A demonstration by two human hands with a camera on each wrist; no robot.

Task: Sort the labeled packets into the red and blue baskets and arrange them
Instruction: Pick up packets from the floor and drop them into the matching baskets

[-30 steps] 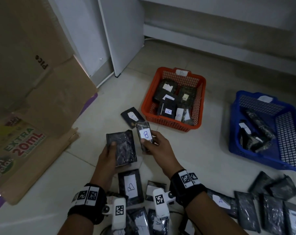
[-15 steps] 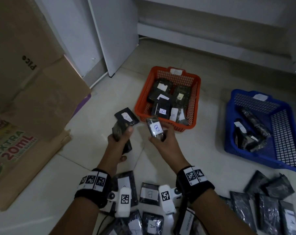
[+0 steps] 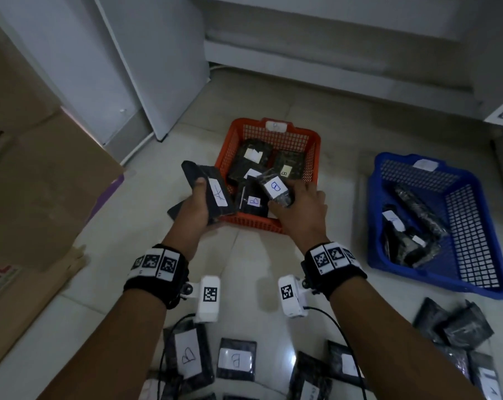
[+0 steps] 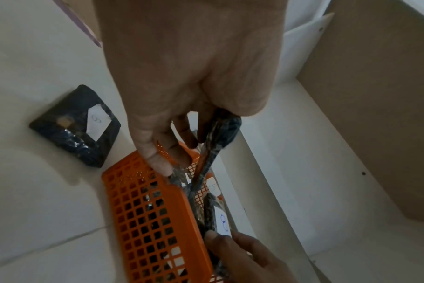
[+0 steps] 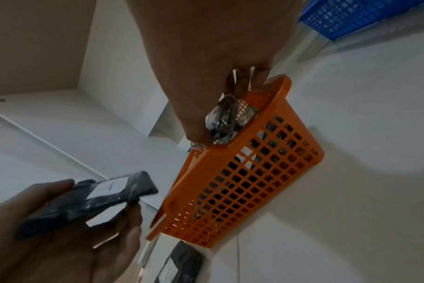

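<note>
The red basket (image 3: pixel 315 157) holds several black packets with white labels. My right hand (image 3: pixel 298 210) grips a black packet marked B (image 3: pixel 275 187) over the basket's near edge; the same packet B (image 5: pixel 222 114) shows under my fingers in the right wrist view. My left hand (image 3: pixel 194 207) grips a black packet marked A (image 3: pixel 215 192) just left of the basket, seen edge-on as packet A (image 4: pixel 222 134). The blue basket (image 3: pixel 475 226) at right holds a few dark packets.
One black packet (image 4: pixel 76 125) lies on the floor left of the red basket. More labeled packets (image 3: pixel 236 359) lie on the tiles near me and at lower right (image 3: pixel 458 327). A cardboard box (image 3: pixel 42 180) stands at left, a white cabinet (image 3: pixel 146 62) behind.
Both hands moved forward to the red basket. The right hand now holds the B packet over the basket's inside. The left hand's packet turned and shows its A label.
</note>
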